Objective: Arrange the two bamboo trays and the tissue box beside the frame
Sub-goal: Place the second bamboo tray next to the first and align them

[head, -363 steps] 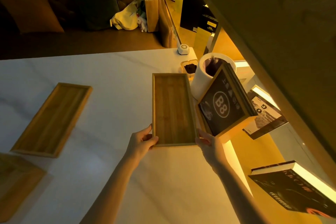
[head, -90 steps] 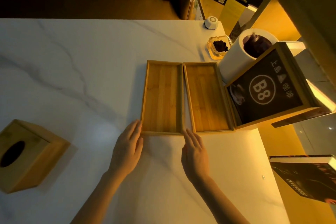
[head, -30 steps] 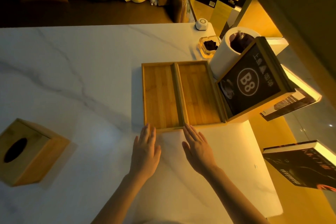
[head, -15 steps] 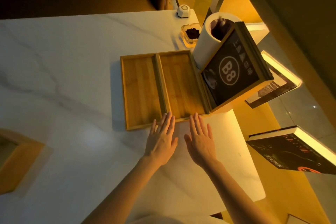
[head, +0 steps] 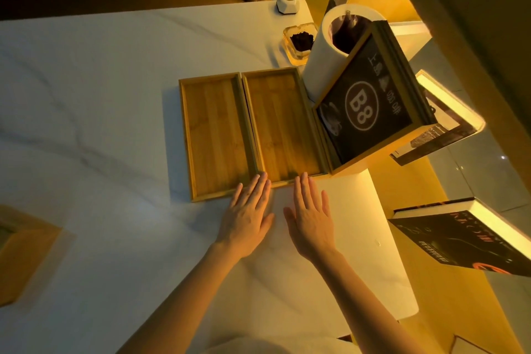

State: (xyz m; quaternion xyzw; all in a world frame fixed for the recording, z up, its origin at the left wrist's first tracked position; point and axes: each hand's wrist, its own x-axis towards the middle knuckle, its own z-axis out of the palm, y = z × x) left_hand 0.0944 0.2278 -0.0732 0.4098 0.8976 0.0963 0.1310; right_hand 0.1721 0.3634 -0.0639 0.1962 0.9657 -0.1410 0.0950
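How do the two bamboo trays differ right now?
The left tray sits away from the frame, while the right tray lies against it. The left tray's near end reaches closer to the person than the right tray's, so the ends are not flush. The left hand touches both near rims; the right hand touches only the right tray's. Both are shallow, empty, and lie side by side.

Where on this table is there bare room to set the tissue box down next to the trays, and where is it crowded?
Bare marble lies left of the left tray, stretching to the tissue box at the table's left edge, and behind both trays. Crowded: right of the right tray, where the frame, paper roll and ashtray cluster. Both hands fill the near side.
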